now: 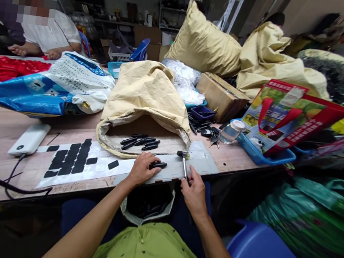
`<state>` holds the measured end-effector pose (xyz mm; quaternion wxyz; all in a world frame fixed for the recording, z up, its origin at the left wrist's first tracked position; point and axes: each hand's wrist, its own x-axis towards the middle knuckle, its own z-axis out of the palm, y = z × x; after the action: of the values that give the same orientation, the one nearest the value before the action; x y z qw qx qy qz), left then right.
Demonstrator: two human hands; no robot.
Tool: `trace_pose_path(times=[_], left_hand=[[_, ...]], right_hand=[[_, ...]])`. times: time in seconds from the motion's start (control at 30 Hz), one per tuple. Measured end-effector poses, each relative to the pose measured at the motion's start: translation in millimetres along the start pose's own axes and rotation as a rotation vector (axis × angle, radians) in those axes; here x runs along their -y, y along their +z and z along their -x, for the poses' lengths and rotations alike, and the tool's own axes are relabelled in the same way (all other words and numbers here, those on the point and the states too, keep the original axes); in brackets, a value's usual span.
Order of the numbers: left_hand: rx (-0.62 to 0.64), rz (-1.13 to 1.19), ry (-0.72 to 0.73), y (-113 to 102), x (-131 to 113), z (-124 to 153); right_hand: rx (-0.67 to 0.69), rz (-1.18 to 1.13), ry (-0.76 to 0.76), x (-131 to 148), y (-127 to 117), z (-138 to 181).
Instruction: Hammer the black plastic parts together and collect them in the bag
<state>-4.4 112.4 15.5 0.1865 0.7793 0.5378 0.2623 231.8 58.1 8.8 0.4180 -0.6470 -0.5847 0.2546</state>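
At the table's front edge, my left hand (143,169) is closed on a black tube-shaped piece (159,165), which lies level over a grey board (170,167). My right hand (194,190) grips the handle of a small hammer (184,163); its head is up near the board's far side, to the right of the black piece. Just beyond my left hand, several similar black pieces (141,141) lie in the mouth of a beige sack (152,88). Below the edge, at my lap, an open bag (170,207) holds dark pieces that I cannot make out singly.
Black rounded squares (73,156) lie on a white sheet to the left, near a white power bank (29,140) with a cable. Keys (214,140), a jar (231,132) and a blue basket (262,154) stand right. A co-worker (49,34) sits across the table.
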Motion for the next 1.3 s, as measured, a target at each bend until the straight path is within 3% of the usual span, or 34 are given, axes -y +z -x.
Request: trace_pose_path(times=[0.1,0.17,0.43,0.63,0.93,1.17,1.3], left_hand=[[-0.002,0.031,-0.012,-0.3,0.9,-1.6],[-0.006,0.045,-0.018,-0.7,0.4,-2.6],[-0.017,0.054,-0.042,0.0,0.5,-2.3],[-0.006,0.073,-0.057,-0.9,-0.3,-3.5],[0.013,0.025,-0.063,-2.4,-0.8,-3.5],[-0.004,0.127,-0.058,-4.6,0.2,-1.7],[-0.028,0.192,-0.063,-4.4,3.0,-0.3]], right_hand=[[0.079,-0.274,0.064,9.1,0.7,13.3],[0.112,-0.315,0.026,17.5,-1.0,23.0],[0.188,0.118,-0.299,40.5,-8.7,33.5],[0.257,0.235,-0.282,45.3,-6.4,31.4],[0.295,0.21,-0.291,57.9,2.9,35.8],[0.186,0.184,-0.257,52.3,-4.8,20.2],[0.092,0.369,-0.16,38.7,-10.9,2.1]])
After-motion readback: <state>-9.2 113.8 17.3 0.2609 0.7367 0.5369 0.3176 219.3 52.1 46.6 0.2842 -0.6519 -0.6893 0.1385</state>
